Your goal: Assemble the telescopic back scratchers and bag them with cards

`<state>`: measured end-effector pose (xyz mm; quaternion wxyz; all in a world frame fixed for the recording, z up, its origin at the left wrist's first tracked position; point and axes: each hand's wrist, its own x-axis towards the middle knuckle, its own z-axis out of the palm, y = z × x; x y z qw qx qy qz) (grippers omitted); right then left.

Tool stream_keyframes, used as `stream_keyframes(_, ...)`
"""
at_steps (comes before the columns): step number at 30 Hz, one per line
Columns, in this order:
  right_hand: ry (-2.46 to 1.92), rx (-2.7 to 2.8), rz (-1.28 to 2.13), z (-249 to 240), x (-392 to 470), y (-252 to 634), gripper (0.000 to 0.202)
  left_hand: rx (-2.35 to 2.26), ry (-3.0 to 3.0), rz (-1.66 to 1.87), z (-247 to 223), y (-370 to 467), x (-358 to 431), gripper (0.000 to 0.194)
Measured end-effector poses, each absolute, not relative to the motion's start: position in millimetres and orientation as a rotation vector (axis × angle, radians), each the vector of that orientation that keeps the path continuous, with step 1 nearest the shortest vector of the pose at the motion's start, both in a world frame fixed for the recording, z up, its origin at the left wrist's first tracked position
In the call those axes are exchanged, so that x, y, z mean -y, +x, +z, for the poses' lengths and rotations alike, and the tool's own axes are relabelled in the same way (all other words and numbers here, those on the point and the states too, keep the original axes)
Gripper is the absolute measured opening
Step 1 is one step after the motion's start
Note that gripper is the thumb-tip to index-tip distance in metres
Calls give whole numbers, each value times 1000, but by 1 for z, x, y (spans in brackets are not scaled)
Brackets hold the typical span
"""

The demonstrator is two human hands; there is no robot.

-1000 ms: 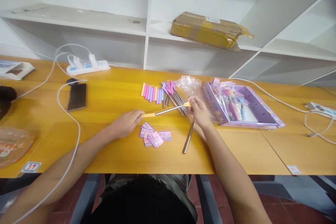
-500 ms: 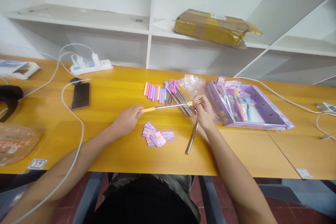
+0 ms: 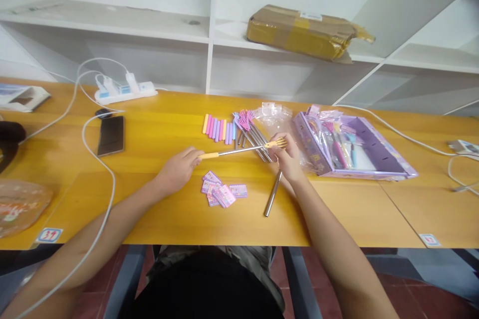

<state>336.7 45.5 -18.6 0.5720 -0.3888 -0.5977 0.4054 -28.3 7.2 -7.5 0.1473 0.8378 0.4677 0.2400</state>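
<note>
A yellow back scratcher (image 3: 241,149) with a metal rod is stretched between my two hands above the table. My left hand (image 3: 180,168) is closed around the end of its yellow handle. At the other end, my right hand (image 3: 287,157) pinches it by the hand-shaped head. Below my right hand a metal tube (image 3: 273,194) lies on the table. Several pink and blue back scratchers (image 3: 258,134) with bare metal rods lie in a pile just beyond. Left of them is a row of coloured handle sleeves (image 3: 217,129). Small printed cards (image 3: 223,193) lie scattered nearer me.
A purple box (image 3: 389,152) with bagged back scratchers stands at the right, beside clear plastic bags (image 3: 275,114). At the left are a phone (image 3: 111,135), a power strip (image 3: 127,93) and a white cable (image 3: 112,184). A taped carton (image 3: 299,32) sits on the shelf.
My right fingers have shifted slightly on the yellow head, so more of it shows. The whole view has moved a little; both hands still hold the back scratcher.
</note>
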Motion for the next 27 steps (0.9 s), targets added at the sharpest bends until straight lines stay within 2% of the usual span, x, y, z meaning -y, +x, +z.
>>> stream_keyframes(16,-978,1445,972,-10,-37,333,40,-1387,2424,756,-7,-29,-5,35)
stream_keyframes(27,-925,1463,1001,-12,-35,336,37,-1348,2405,780,-5,-28,-5,34)
